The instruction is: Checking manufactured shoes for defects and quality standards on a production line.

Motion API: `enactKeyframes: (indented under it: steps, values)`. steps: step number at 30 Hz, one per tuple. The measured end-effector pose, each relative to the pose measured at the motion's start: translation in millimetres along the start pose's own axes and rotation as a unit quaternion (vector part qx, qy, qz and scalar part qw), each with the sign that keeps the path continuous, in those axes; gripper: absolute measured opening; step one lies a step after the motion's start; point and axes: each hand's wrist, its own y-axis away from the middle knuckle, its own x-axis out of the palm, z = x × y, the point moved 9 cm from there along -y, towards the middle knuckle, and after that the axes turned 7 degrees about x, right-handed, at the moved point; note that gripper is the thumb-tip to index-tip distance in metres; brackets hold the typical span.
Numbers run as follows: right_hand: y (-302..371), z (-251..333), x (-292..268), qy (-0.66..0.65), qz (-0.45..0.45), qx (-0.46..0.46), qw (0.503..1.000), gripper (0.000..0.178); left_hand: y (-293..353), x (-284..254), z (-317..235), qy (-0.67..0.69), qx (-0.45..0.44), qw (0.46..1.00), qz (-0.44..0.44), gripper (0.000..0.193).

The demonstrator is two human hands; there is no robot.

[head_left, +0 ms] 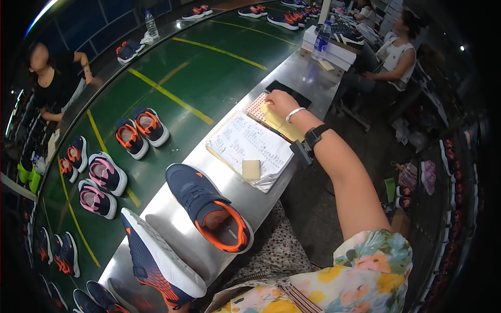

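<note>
My right hand (282, 106) is closed, its fingertips pressed together at a sheet of small red stickers (256, 106) beside a yellow paper. What they pinch, if anything, is too small to make out. At the bottom edge only a sliver of my left hand (179, 309) shows, by the heel of a navy and orange sneaker (167, 261); its fingers are hidden. That sneaker is tipped on its side, white sole turned up toward the right. Its like, another navy sneaker (195, 195) with orange lining, rests upright on the metal ledge between me and the notebook.
An open handwritten notebook (245, 141) carries a beige block (251, 170). Behind my hand lies a dark phone (288, 93). A water bottle (321, 40) stands farther along the ledge. Navy and pink sneakers (107, 175) sit on the green belt (182, 83). Other people sit around it.
</note>
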Motion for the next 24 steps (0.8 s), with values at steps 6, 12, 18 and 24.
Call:
enactKeyframes:
  steps: [6,12,18,24]
  values:
    - [-29,-4,18,0.026,0.1,-0.026,0.994,0.01,-14,7,5,-0.016,-0.01,1.0,-0.005,0.056]
    - [-39,8,19,0.077,0.139,-0.1,0.982,0.012,-36,33,23,-0.042,-0.042,0.998,0.008,0.057]
    - [-44,17,25,0.103,0.2,-0.129,0.966,0.012,-45,43,33,-0.056,-0.054,0.997,0.004,0.057]
    - [-40,24,28,0.158,0.176,-0.174,0.956,0.013,-45,43,40,-0.061,-0.064,0.996,0.001,0.057]
